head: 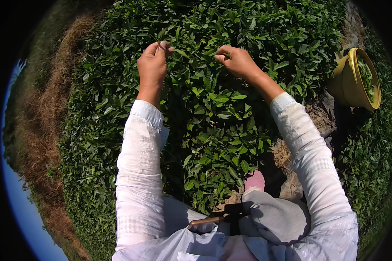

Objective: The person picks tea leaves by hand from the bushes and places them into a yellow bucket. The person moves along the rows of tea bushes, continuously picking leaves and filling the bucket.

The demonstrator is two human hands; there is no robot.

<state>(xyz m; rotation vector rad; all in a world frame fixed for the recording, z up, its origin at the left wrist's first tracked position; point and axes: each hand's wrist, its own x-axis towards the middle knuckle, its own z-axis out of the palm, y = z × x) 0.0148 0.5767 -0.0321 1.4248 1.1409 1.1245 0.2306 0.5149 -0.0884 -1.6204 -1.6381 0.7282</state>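
Observation:
Dense leafy bushes [215,98], which look like tea plants, fill the ground before me. Over their far part, my left hand [153,63] pinches a green leafy shoot [161,34] between thumb and fingertips. The shoot's leaves stick up above the fingers; whether its stem is still joined to the bush cannot be seen. To the right, at about the same height, my right hand [236,62] has thumb and forefinger closed around a small bit of green leaf [227,55]. The rest of that hand's fingers are curled and partly hidden. Both hands are just above the foliage.
At the right, a yellow bucket [339,80] leans on its side, with picked green leaves [366,78] inside. Dry straw [282,153] and dark sheeting [326,107] lie in the gap between rows. A brown dry-grass bank [49,107] runs along the left. A pink shoe [254,180] shows below.

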